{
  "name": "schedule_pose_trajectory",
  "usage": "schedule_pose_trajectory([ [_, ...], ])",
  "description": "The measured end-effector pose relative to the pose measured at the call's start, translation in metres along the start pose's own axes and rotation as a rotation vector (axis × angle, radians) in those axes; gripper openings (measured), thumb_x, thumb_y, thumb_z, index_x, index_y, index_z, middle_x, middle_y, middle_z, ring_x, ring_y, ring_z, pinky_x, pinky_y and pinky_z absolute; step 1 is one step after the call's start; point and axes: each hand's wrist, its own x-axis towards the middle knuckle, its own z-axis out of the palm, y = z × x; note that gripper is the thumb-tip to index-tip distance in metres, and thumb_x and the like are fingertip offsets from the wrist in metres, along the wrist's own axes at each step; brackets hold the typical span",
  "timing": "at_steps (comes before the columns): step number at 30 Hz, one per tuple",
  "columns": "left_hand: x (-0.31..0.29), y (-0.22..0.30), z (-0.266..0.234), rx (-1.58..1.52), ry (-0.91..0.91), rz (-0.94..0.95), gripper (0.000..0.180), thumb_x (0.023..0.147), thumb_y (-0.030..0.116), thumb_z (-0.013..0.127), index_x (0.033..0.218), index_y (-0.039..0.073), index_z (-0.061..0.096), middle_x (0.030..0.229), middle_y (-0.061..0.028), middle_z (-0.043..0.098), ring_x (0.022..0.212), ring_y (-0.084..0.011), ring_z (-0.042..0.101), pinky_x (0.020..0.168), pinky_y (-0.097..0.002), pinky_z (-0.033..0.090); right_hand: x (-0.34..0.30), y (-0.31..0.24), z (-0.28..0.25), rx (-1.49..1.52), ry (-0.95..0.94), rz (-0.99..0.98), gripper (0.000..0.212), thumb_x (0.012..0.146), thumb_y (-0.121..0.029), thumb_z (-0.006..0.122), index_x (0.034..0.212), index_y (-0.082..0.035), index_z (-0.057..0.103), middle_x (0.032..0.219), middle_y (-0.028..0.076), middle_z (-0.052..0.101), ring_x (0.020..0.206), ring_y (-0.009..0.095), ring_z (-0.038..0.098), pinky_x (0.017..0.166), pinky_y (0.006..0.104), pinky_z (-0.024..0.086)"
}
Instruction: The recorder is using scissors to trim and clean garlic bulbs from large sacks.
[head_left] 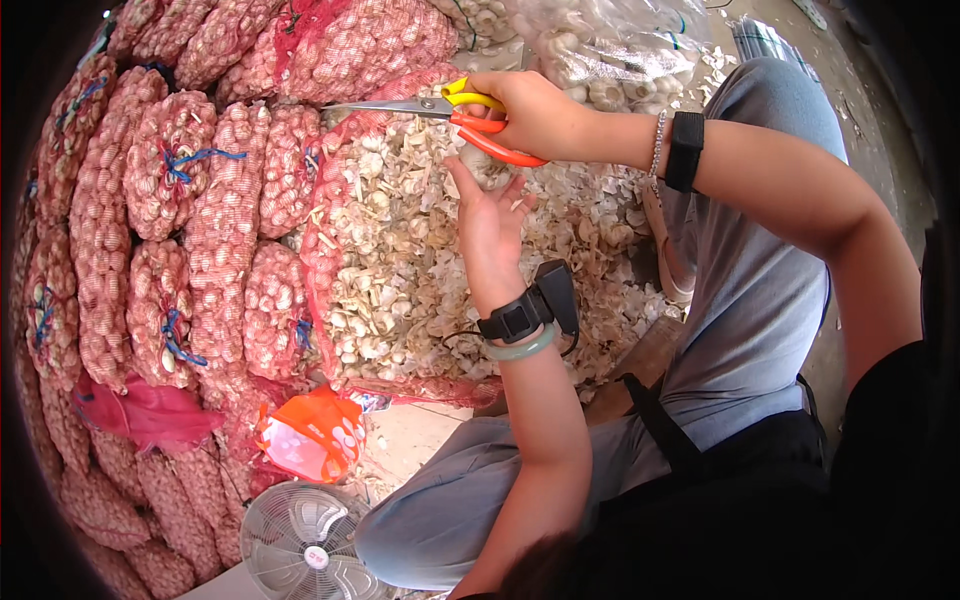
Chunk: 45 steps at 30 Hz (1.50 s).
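My right hand [540, 112] is closed round the handles of a pair of scissors [420, 106], one handle yellow and the other orange. The blades point left, over the rim of a red net. Just below, my left hand [492, 225] is held palm up with its fingers apart. A pale, rounded shape, perhaps a garlic bulb, lies behind the orange handle near my left fingertips; I cannot tell whether they touch it. Under both hands spreads a heap of garlic trimmings [400, 250], with pale skins and cut stem pieces.
Red net sacks of garlic [230, 230] are stacked along the left, several tied with blue string. A clear plastic bag of garlic bulbs [610, 60] stands at the back. Near my left knee are an orange bag [315, 432] and a fan [300, 535].
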Motion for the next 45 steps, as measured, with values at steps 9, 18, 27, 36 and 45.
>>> schedule_pose_trajectory([
  [9,-0.004,-0.001,0.014,0.181,-0.144,0.02,0.087,0.084,0.067,0.045,0.125,-0.01,0.033,0.103,-0.0195,0.053,0.087,-0.0211,0.053,0.078,-0.0318,0.047,-0.004,0.011,0.001,-0.067,0.019,0.027,0.027,0.087,-0.026,0.062,0.095,0.0,0.059,0.073,0.016,0.061,0.062,0.026,0.059,0.06,0.0348,0.046],
  [18,0.006,0.001,0.011,-0.204,-0.122,-0.071,0.085,0.083,0.057,0.052,0.127,-0.011,0.027,0.11,-0.0249,0.045,0.093,-0.028,0.049,0.08,-0.0364,0.046,-0.001,0.01,0.003,0.033,-0.016,0.104,0.031,0.079,-0.022,0.069,0.101,-0.003,0.06,0.079,0.014,0.064,0.07,0.023,0.063,0.065,0.0343,0.048],
  [27,0.007,0.016,-0.015,-0.329,-0.077,0.023,0.073,0.082,0.051,0.055,0.123,-0.004,0.033,0.111,-0.0201,0.043,0.091,-0.0264,0.046,0.086,-0.0416,0.041,-0.005,0.0,-0.001,-0.095,-0.04,0.237,0.034,0.077,-0.019,0.07,0.101,0.001,0.058,0.078,0.016,0.062,0.069,0.024,0.061,0.064,0.0354,0.047],
  [36,0.0,0.014,-0.001,-0.026,-0.106,0.037,0.073,0.083,0.048,0.055,0.13,0.001,0.025,0.111,-0.0154,0.048,0.098,-0.0262,0.05,0.08,-0.04,0.043,-0.007,0.002,0.003,-0.005,-0.014,0.162,0.029,0.078,-0.022,0.07,0.088,0.003,0.057,0.07,0.015,0.059,0.061,0.026,0.056,0.06,0.0349,0.045],
  [45,0.012,0.002,-0.004,0.167,-0.282,0.139,0.065,0.091,0.051,0.047,0.129,0.0,0.031,0.119,-0.0144,0.047,0.096,-0.0223,0.052,0.081,-0.0363,0.042,-0.008,0.002,0.002,-0.067,0.044,0.116,0.027,0.079,-0.024,0.066,0.085,0.001,0.057,0.069,0.017,0.059,0.062,0.03,0.058,0.059,0.0373,0.045],
])
